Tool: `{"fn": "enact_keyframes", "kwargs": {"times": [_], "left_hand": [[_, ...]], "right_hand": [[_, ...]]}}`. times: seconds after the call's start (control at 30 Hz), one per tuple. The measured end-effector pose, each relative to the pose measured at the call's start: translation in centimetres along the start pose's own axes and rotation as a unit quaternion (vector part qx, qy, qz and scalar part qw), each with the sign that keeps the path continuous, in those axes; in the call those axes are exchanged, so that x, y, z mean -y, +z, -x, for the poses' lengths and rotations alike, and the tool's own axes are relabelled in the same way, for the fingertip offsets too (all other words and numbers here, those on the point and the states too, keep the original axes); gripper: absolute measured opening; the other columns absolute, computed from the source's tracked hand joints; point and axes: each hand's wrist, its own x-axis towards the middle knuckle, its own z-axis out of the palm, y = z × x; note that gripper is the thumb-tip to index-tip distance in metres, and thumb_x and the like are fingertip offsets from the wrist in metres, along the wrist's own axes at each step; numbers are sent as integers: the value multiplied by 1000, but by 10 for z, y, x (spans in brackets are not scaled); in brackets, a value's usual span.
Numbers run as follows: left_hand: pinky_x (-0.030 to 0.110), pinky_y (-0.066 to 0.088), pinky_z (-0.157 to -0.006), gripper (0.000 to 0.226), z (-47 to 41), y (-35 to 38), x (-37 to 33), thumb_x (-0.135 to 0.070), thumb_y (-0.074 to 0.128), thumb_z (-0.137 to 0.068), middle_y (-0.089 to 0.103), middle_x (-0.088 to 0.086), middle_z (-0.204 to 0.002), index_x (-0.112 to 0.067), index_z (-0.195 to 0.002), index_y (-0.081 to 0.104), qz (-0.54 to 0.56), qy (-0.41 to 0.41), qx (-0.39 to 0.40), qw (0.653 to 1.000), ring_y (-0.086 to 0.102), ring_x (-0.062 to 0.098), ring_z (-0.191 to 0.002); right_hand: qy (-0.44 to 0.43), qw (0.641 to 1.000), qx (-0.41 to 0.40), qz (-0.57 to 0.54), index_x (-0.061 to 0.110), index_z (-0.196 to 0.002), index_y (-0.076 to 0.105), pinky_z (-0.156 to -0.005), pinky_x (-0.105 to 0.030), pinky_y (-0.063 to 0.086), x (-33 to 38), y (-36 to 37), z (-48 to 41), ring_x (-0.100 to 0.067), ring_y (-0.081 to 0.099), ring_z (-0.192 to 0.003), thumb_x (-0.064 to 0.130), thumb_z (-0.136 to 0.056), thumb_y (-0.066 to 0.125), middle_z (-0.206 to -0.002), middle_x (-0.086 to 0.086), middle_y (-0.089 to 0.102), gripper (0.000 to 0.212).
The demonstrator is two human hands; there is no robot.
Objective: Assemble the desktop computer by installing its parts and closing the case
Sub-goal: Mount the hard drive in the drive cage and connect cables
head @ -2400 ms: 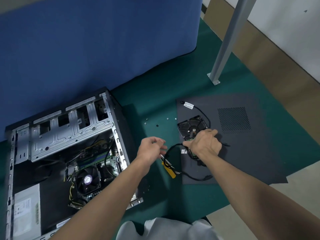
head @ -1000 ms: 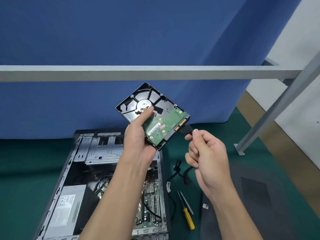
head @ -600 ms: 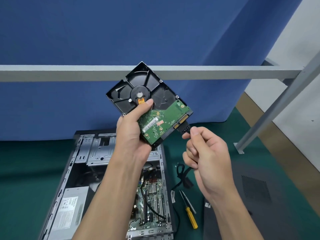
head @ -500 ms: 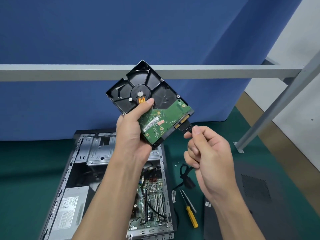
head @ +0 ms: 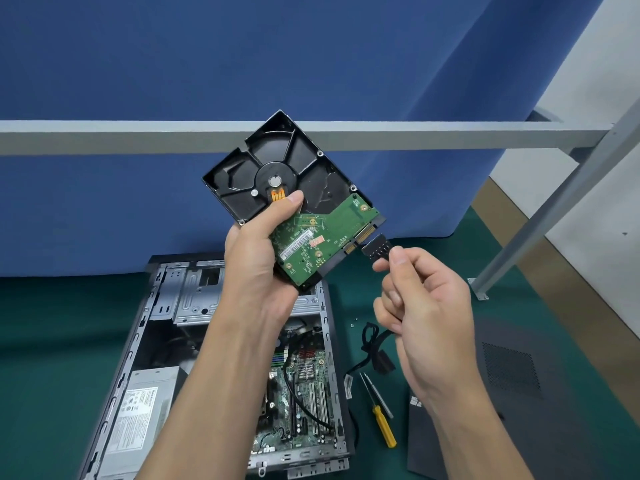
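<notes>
Above the open case (head: 138, 341), gripped high in the left hand (head: 256, 268): the hard drive (head: 277, 168), thumb clamped on its underside, other fingers hidden behind, green board and edge contacts turned upward, likely for sighting the port. Above the case's right corner, pinched between thumb and curled fingers of the right hand (head: 426, 306): a black connector (head: 375, 249), just short of the contacts, not yet seated. Right of the case: a yellow screwdriver (head: 382, 427), then the side panel (head: 519, 427), presumably off for access.
</notes>
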Motion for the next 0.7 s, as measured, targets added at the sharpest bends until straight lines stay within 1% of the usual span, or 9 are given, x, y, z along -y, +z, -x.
{"fn": "enact_keyframes", "kwargs": {"times": [0.13,0.27,0.43,0.6,0.7], "left_hand": [[50,55,-59,66,2,1,2,-9,75,-74,66,20,-102,0,-133,48,-8,2,3,1000,70,37,-85],[50,55,-58,62,3,4,4,-7,73,-74,66,20,-100,2,-131,49,-10,13,1,1000,70,35,-80],[50,55,-59,61,2,4,5,-7,73,-74,67,19,-99,2,-130,51,-6,13,-2,1000,69,37,-84],[52,55,-59,64,4,6,7,-6,74,-73,67,23,-104,2,-131,49,-9,16,-7,1000,70,37,-83],[53,54,-59,65,4,7,7,-7,75,-74,65,26,-114,2,-132,47,-15,22,-12,1000,69,38,-85]], "right_hand": [[-4,1000,4,14,14,-71,64,-41,-27,19,-1,0,0,-15,18,-48,31,-90,53,-54,1,27,28],[-7,999,-16,43,15,-70,61,-42,-29,17,-3,-1,-1,-13,20,-45,33,-90,52,-52,5,27,29],[-2,999,-35,42,11,-70,58,-43,-30,16,-4,-4,-2,-13,20,-45,34,-90,52,-53,4,26,31],[1,999,-31,32,10,-69,55,-43,-31,16,-4,-4,-3,-14,19,-46,33,-90,51,-53,3,26,31],[-3,998,-30,48,12,-69,56,-44,-32,15,-5,-4,-4,-15,19,-46,34,-90,50,-53,2,26,31]]}}
